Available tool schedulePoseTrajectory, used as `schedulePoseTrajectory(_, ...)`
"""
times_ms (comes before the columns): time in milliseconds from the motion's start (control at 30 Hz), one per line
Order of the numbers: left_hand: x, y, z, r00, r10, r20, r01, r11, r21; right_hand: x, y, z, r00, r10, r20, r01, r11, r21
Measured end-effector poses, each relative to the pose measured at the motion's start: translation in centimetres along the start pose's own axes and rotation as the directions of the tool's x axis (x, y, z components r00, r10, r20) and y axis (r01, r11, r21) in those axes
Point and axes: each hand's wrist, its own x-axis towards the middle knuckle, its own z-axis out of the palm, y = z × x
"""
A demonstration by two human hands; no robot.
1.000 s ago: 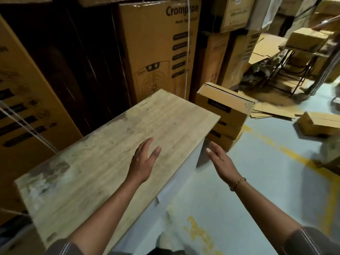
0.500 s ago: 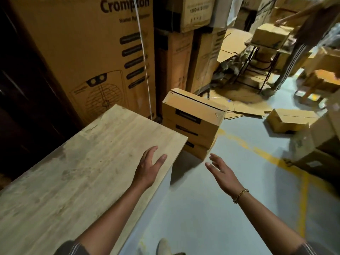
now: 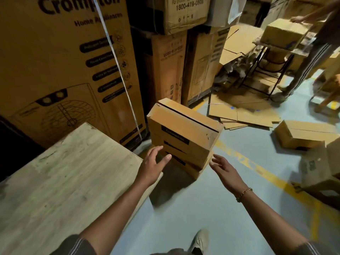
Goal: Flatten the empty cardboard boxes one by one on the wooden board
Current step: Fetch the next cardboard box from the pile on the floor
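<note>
Cardboard stack (image 3: 184, 129) near L hand (image 3: 152, 166) & R hand (image 3: 225, 171), both splayed, empty.

A tall Crompton carton (image 3: 64, 70) bound with a white strap (image 3: 118, 70) stands at ten o'clock. Printed cartons (image 3: 169, 67) are stacked at twelve. A black metal stand (image 3: 278, 80) sits at two, and a yellow line (image 3: 272, 178) crosses the grey floor (image 3: 184, 208) at four.

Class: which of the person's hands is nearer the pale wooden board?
Left. The left hand is at the right corner of the pale wooden board; the right hand is farther right, over the grey floor, apart from the board.
</note>
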Motion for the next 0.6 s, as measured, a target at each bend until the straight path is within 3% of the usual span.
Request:
schedulePoseTrajectory(267, 7.9, 6.4, 7.7, 0.991, -0.137, -0.009, 0.136, 0.988, -0.078, 13.6, 0.3, -8.5, 0.977, -0.003, 0.214, 0.022, 0.996, -0.083)
schedulePoseTrajectory(600, 21.2, 6.4, 11.7, 0.947, -0.315, -0.055, 0.300, 0.934, -0.193, 30.0, -0.5, -11.8, 0.907, 0.010, 0.421, 0.052, 0.989, -0.137)
